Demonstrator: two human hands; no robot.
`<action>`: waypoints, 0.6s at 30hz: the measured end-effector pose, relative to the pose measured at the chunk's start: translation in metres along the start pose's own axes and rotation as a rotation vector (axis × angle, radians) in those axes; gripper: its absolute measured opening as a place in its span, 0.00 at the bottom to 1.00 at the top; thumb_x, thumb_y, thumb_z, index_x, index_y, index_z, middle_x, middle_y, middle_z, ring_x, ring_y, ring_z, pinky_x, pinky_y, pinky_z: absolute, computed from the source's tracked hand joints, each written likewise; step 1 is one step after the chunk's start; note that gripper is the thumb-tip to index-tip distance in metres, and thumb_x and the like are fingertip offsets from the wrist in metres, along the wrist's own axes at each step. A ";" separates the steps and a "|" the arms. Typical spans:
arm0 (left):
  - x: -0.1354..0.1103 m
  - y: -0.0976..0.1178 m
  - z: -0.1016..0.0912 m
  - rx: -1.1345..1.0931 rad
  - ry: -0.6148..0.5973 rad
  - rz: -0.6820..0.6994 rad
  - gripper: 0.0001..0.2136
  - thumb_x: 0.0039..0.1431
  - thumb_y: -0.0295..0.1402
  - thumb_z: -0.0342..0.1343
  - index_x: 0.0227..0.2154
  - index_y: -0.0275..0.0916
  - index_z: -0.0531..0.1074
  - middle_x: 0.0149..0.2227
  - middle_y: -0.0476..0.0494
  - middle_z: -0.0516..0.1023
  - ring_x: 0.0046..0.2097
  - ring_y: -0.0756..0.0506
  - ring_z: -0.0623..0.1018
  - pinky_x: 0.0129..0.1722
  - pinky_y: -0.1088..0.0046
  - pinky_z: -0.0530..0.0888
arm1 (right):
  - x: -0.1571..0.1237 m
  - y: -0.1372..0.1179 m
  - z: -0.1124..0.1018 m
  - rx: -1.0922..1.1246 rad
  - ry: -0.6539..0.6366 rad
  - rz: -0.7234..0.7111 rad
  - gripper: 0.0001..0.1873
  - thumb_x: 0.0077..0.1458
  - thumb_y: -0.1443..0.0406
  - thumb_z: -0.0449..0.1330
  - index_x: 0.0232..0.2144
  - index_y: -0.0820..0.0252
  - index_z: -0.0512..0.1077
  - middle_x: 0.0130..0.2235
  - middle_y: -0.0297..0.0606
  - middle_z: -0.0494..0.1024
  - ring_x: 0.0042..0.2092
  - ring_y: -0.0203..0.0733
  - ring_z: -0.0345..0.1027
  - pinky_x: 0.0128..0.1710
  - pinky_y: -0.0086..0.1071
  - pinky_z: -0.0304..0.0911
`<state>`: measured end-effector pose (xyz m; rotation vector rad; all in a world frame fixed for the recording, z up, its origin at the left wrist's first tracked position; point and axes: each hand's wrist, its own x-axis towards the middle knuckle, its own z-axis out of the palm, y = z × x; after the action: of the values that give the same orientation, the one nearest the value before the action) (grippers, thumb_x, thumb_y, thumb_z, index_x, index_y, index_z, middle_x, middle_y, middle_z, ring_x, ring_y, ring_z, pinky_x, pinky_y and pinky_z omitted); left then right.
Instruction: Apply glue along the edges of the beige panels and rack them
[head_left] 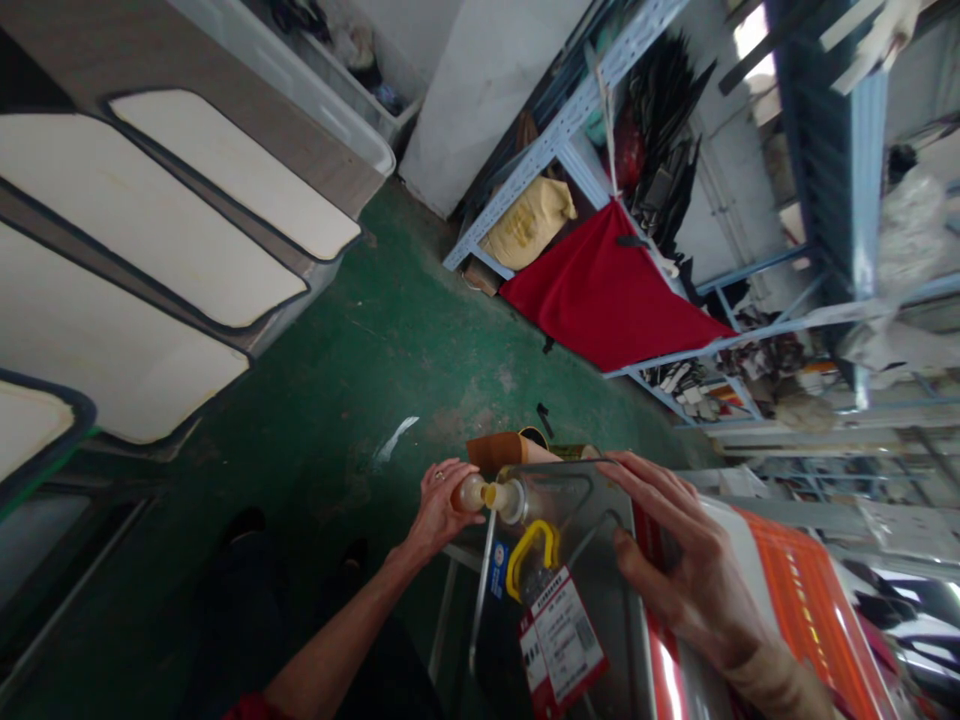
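Observation:
A large metal can (592,560) with a yellow handle (529,555) and a red and white label (562,640) lies tilted in front of me. My left hand (439,505) is closed round its pale cap (472,492) at the spout. My right hand (686,560) lies on the can's upper side, fingers spread and pressed against the metal, steadying it. A brown cardboard piece (499,448) shows just behind the spout.
Green floor (375,350) stretches ahead. Pale boards in dark frames (150,230) lie at left. Blue metal shelving (570,140) with a red cloth (607,290) and a yellow sack (529,220) stands ahead right. An orange and white box (795,590) sits beside the can.

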<state>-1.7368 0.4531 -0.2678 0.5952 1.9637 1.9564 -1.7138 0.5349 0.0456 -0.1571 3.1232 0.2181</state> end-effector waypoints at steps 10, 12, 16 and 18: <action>0.000 -0.004 0.002 -0.007 0.008 0.017 0.33 0.34 0.45 0.70 0.48 0.41 0.71 0.49 0.40 0.76 0.56 0.34 0.68 0.58 0.53 0.56 | 0.000 0.000 0.000 -0.011 0.001 -0.016 0.23 0.52 0.67 0.53 0.52 0.59 0.65 0.52 0.47 0.72 0.52 0.54 0.67 0.48 0.51 0.65; 0.000 -0.003 0.003 -0.003 0.006 0.014 0.34 0.34 0.46 0.70 0.48 0.42 0.71 0.49 0.40 0.76 0.56 0.35 0.68 0.58 0.53 0.56 | 0.000 0.001 0.000 -0.011 -0.001 -0.010 0.23 0.52 0.67 0.53 0.52 0.59 0.65 0.52 0.47 0.72 0.52 0.54 0.67 0.48 0.51 0.65; 0.000 0.000 0.002 0.005 -0.003 0.004 0.34 0.34 0.45 0.70 0.48 0.42 0.71 0.49 0.40 0.76 0.57 0.35 0.67 0.58 0.53 0.56 | -0.001 0.002 -0.002 -0.004 -0.007 0.000 0.24 0.52 0.67 0.53 0.52 0.57 0.65 0.52 0.46 0.72 0.53 0.54 0.66 0.49 0.52 0.64; 0.001 0.003 0.000 0.007 -0.011 0.000 0.34 0.32 0.44 0.71 0.47 0.42 0.71 0.49 0.40 0.76 0.57 0.35 0.67 0.58 0.52 0.55 | -0.002 0.003 -0.003 0.007 -0.007 0.009 0.24 0.52 0.67 0.53 0.53 0.56 0.64 0.52 0.46 0.72 0.53 0.54 0.66 0.49 0.52 0.64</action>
<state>-1.7374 0.4535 -0.2651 0.6061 1.9644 1.9436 -1.7121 0.5380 0.0489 -0.1418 3.1184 0.2069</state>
